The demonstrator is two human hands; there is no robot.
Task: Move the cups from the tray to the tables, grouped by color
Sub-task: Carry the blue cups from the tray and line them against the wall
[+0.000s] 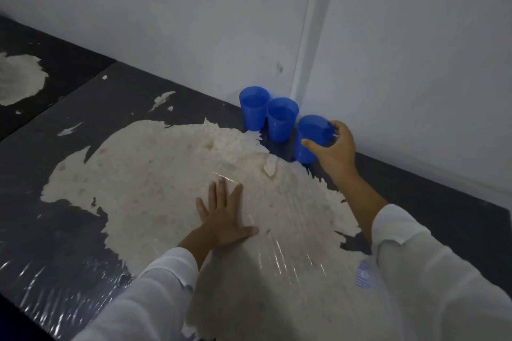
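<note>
Nearest, the left hand (225, 220) is pressed flat, fingers (221, 188) spread, on the dark, film-covered table (69, 119). Beyond it, a translucent blue plastic cup (306, 152) is gripped at the rim by the right hand (336, 149) and held tilted, low over the table. Just left of those fingers, a second blue cup (281, 122) and a third blue cup (253, 111) stand upright. If released tilted, it could be toppled into its neighbours.
</note>
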